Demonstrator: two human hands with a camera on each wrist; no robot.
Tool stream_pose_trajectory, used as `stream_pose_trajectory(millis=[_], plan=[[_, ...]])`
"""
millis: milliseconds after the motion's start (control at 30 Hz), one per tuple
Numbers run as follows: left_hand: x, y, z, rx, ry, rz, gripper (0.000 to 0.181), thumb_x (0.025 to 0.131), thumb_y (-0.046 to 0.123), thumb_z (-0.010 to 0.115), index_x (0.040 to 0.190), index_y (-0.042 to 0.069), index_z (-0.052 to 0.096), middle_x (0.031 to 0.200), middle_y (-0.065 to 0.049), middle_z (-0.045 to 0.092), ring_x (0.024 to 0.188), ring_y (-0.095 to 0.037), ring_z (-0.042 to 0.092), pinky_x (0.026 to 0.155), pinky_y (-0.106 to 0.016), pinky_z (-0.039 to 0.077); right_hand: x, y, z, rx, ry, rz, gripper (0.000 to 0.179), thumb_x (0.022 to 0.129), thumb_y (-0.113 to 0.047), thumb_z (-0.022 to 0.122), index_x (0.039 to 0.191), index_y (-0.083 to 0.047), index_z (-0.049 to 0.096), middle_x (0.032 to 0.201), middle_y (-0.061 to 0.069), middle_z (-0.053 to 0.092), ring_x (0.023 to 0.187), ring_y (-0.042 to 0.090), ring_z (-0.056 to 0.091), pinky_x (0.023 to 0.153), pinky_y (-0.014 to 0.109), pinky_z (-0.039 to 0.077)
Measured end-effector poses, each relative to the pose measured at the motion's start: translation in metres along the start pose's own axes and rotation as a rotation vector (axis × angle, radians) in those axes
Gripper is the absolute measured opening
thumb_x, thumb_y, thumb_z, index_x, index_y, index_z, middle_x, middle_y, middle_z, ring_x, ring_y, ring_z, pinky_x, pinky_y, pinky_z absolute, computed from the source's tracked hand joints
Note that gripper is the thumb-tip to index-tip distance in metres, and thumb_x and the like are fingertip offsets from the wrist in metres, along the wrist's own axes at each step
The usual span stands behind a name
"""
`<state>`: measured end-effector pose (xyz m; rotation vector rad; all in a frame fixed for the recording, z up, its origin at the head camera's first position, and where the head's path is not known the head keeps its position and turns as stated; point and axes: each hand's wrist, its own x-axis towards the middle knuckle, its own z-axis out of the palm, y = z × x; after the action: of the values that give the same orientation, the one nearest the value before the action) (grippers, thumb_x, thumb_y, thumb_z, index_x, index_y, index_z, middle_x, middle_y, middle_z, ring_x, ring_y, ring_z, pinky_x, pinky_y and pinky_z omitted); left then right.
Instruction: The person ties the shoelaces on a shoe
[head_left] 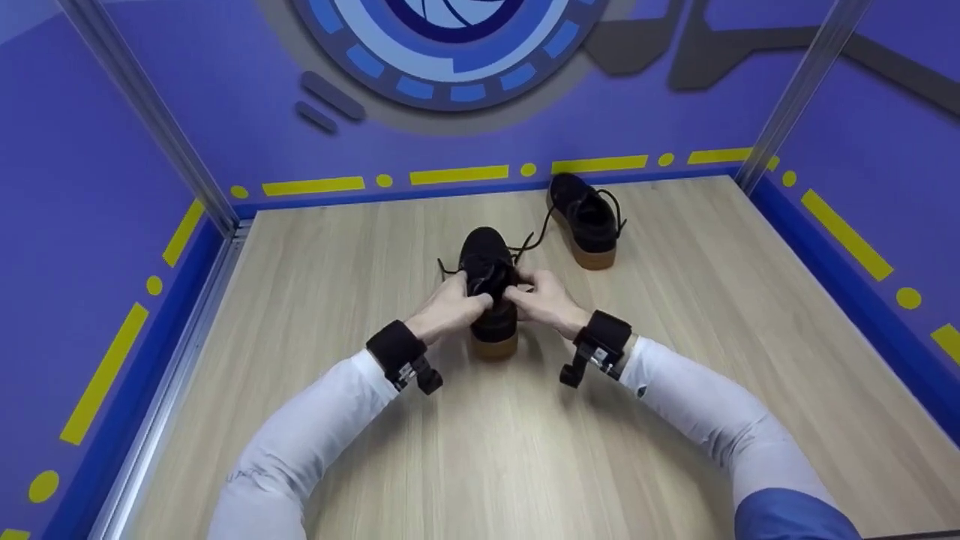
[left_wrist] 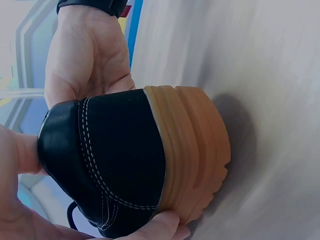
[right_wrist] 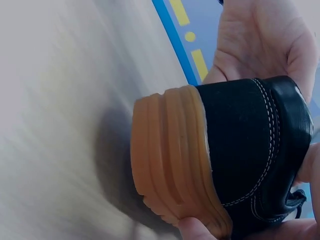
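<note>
A black lace-up shoe [head_left: 484, 247] with a tan rubber sole points its toe away from me, heel towards me. My left hand [head_left: 454, 306] grips its left side, thumb at the collar opening. On the opposite side my right hand [head_left: 546, 298] holds the shoe the same way, thumb at the opening. The left wrist view shows the heel [left_wrist: 122, 150] with white double stitching; fingertips [left_wrist: 162, 225] lie along the sole edge. In the right wrist view a fingertip [right_wrist: 195, 230] touches the sole [right_wrist: 170, 145]. Loose laces [head_left: 448, 268] stick out at both sides.
The matching black shoe [head_left: 592, 225] stands farther back to the right, its lace trailing towards the first shoe. Both are over a light wood tabletop [head_left: 360, 247]. Blue-purple printed panels [head_left: 450, 142] wall the back and sides, with metal posts [head_left: 169, 135] at the corners.
</note>
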<state>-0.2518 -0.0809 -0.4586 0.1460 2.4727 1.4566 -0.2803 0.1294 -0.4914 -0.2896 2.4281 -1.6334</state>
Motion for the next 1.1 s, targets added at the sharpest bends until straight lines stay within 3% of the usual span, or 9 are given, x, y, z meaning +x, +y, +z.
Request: stream_pose_trajectory(millis=[133,333,467,600,833,967,1100], plan=[[-0.01,-0.003,0.002,0.004,-0.032,0.007,0.055,0.096,0.021,0.069,0.145,-0.001,0.06,0.144,-0.02,0.071,0.129,-0.027,0.065,0.121,-0.048,0.053,-0.014,0.004,0.003,-0.031,-0.017,-0.019,0.048,0.1,-0.018,0.066,0.145,-0.002,0.072,0.137,0.02,0.077,0.085,0.003,0.072,0.076,0.02,0.061],[-0.023,-0.005,0.001,0.021,-0.076,0.016,0.061,0.095,0.021,0.073,0.149,-0.001,0.058,0.145,-0.021,0.072,0.131,-0.03,0.067,0.121,-0.05,0.054,-0.03,0.005,0.005,-0.034,-0.071,-0.038,0.051,0.101,-0.016,0.065,0.15,-0.005,0.068,0.138,0.02,0.075,0.077,0.003,0.07,0.069,0.018,0.056],[-0.03,-0.007,0.001,0.032,-0.102,0.004,0.063,0.094,0.022,0.075,0.15,-0.001,0.057,0.143,-0.02,0.072,0.129,-0.03,0.068,0.119,-0.05,0.056,-0.039,0.007,0.007,-0.035,-0.093,-0.043,0.054,0.101,-0.015,0.066,0.154,-0.004,0.065,0.144,0.022,0.073,0.078,0.004,0.071,0.069,0.019,0.056],[-0.036,-0.007,0.002,0.05,-0.125,-0.016,0.069,0.094,0.026,0.077,0.154,-0.001,0.055,0.14,-0.019,0.072,0.121,-0.029,0.07,0.109,-0.048,0.061,-0.046,0.009,0.008,-0.048,-0.097,-0.036,0.056,0.101,-0.017,0.067,0.155,-0.005,0.065,0.145,0.022,0.073,0.082,0.005,0.073,0.071,0.019,0.057],[-0.044,-0.007,0.003,0.055,-0.139,-0.022,0.077,0.094,0.031,0.078,0.158,0.0,0.052,0.141,-0.018,0.073,0.12,-0.028,0.071,0.106,-0.046,0.062,-0.053,0.011,0.009,-0.043,-0.09,-0.02,0.052,0.101,-0.017,0.069,0.151,-0.002,0.067,0.137,0.021,0.078,0.083,0.005,0.074,0.07,0.02,0.058],[-0.046,-0.011,0.005,0.043,-0.128,-0.022,0.077,0.094,0.033,0.079,0.158,0.0,0.053,0.137,-0.016,0.073,0.113,-0.025,0.072,0.097,-0.04,0.062,-0.054,0.013,0.011,-0.038,-0.091,-0.025,0.052,0.102,-0.016,0.068,0.151,-0.001,0.067,0.137,0.022,0.078,0.087,0.006,0.075,0.071,0.019,0.059],[-0.049,-0.016,0.007,0.05,-0.103,-0.014,0.072,0.095,0.035,0.078,0.155,0.003,0.057,0.129,-0.014,0.076,0.096,-0.025,0.075,0.079,-0.033,0.061,-0.056,0.015,0.013,-0.019,-0.09,-0.032,0.052,0.103,-0.016,0.069,0.153,-0.001,0.066,0.14,0.022,0.077,0.093,0.008,0.078,0.076,0.018,0.06]])
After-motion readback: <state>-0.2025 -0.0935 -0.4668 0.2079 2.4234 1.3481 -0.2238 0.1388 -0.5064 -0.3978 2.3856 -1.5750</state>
